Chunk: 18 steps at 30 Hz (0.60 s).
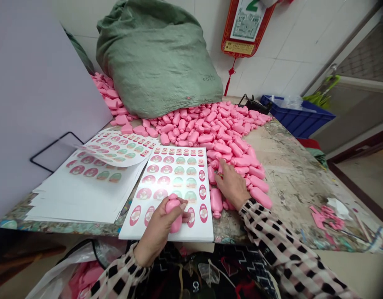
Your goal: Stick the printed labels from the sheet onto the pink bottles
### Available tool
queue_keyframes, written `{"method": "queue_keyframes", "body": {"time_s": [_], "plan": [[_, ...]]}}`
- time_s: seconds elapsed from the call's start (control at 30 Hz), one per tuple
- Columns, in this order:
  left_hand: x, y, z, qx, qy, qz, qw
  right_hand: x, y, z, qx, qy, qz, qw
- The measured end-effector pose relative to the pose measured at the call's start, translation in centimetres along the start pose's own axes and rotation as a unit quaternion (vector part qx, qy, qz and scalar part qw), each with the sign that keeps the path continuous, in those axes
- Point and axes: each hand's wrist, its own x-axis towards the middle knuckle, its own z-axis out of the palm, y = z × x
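Note:
My left hand [162,224] is closed around a small pink plastic toy bottle [175,222], held over a stack of sticker sheets [179,160]. The top sheet carries rows of pink and green arched stickers and pink ovals along two edges. My right hand [231,185] rests at the near part of a heap of pink toy bottles [222,147]. Its fingers are bent round one bottle there, partly hidden by the hand. Another pink bottle [215,201] lies beside the sheets, just below my right fingers.
More sticker sheets [79,195] lie fanned at the left, one curling up. Behind the heap slumps a large green sack [160,62]. A blue crate [299,118] stands at the far right. Pink scraps [327,218] lie near the table's right end. A grey panel [38,95] bounds the left.

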Motion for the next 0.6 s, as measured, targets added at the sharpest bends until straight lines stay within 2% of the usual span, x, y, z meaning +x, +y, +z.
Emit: {"method": "queue_keyframes", "body": {"time_s": [0.13, 0.23, 0.33, 0.47, 0.53, 0.6], "plan": [[-0.1, 0.0, -0.4, -0.009, -0.017, 0.006, 1.000, -0.2, 0.0, -0.4, 0.048, 0.030, -0.002, 0.998], [-0.3, -0.1, -0.4, -0.008, -0.013, 0.021, 1.000, 0.0, -1.1, -0.2, 0.116, 0.042, -0.005, 0.992], [-0.4, -0.3, -0.2, 0.005, 0.001, 0.032, 0.999, 0.6, -3.0, 0.9, 0.209, 0.016, -0.012, 0.978], [-0.3, -0.3, -0.2, 0.008, 0.002, 0.034, 0.999, 1.1, -4.9, 2.2, 0.326, -0.027, -0.031, 0.945], [-0.2, -0.4, -0.4, 0.003, -0.004, 0.030, 1.000, 1.0, -4.7, 2.1, 0.322, -0.017, -0.060, 0.945], [-0.1, -0.5, -0.6, 0.001, -0.014, 0.026, 1.000, 0.9, -3.6, 1.4, 0.265, 0.009, -0.074, 0.961]]}}
